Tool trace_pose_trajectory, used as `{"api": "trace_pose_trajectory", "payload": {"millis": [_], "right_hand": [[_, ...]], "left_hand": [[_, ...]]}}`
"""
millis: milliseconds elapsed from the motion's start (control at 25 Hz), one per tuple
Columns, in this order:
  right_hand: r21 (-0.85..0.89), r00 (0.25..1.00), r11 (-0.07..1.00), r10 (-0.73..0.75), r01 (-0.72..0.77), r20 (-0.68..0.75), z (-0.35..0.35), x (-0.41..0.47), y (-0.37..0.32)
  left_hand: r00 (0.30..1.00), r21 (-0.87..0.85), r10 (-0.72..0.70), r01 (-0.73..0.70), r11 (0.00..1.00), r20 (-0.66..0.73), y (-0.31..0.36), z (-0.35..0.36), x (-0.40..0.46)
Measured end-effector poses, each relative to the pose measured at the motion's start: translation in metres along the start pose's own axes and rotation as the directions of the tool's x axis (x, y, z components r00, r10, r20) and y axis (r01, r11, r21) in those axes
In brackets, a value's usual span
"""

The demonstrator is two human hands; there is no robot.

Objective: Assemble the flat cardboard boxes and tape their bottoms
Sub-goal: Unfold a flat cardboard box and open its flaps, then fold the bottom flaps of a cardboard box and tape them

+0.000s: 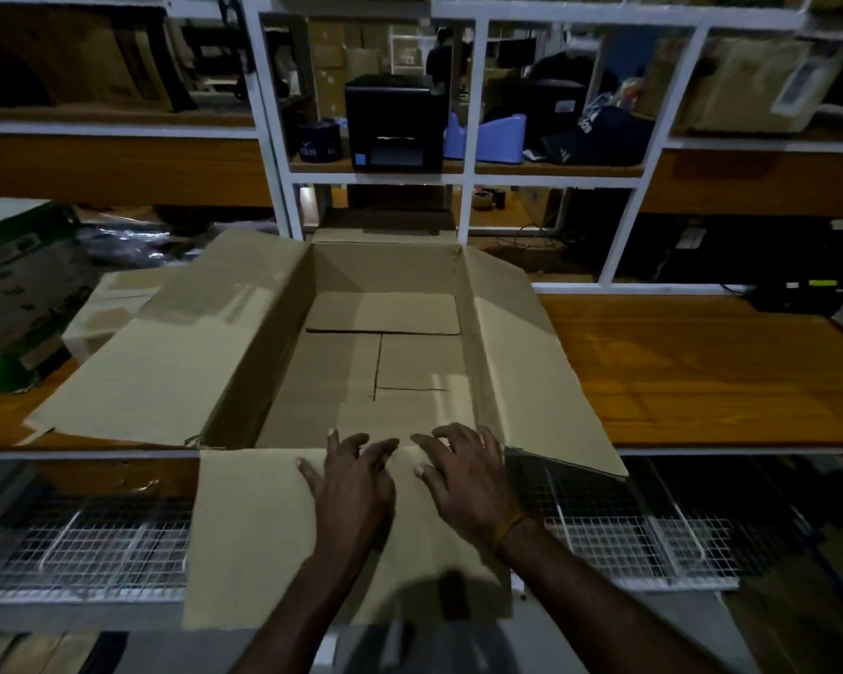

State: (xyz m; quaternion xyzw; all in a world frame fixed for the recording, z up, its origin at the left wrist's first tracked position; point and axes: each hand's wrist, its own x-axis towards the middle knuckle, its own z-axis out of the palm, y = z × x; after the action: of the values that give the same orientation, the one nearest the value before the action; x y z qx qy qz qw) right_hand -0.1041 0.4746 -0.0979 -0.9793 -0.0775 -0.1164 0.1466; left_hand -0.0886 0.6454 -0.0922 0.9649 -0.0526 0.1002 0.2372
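A large brown corrugated cardboard box [380, 342] was set upright and open on the orange-brown wooden workbench [702, 362], at the frame's centre, its four top flaps splayed outward so the interior stayed accessible. The bottom flaps were seen folded shut inside. The near flap [254, 537], toward 6 o'clock, was overhung past the bench edge. The left hand [351, 484] and right hand [468, 474] were laid side by side on it, fingers spread and pressing flat, apparently to fold it down or steady the box. A blue plastic tape dispenser [487, 138] was shelved at 12 o'clock, out of reach.
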Motion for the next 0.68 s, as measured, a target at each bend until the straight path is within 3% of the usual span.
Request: {"api": "trace_pose_trajectory", "payload": {"millis": [360,480,680], "right_hand": [[-0.075,0.998,0.996,0.042,-0.046,-0.046,-0.016,-0.047,0.083],[-0.05,0.988,0.996,0.06,-0.068,-0.139,-0.035,-0.081,0.139],[-0.131,0.921,0.951,0.226,-0.279,-0.317,-0.092,-0.162,0.245]], "left_hand": [[0.988,-0.022,0.157,-0.157,0.987,-0.006,0.085,0.046,-0.025],[0.974,-0.082,0.228,-0.228,0.97,-0.008,0.135,0.07,-0.037],[0.914,-0.186,0.398,-0.38,0.906,0.071,0.254,0.126,-0.064]]}}
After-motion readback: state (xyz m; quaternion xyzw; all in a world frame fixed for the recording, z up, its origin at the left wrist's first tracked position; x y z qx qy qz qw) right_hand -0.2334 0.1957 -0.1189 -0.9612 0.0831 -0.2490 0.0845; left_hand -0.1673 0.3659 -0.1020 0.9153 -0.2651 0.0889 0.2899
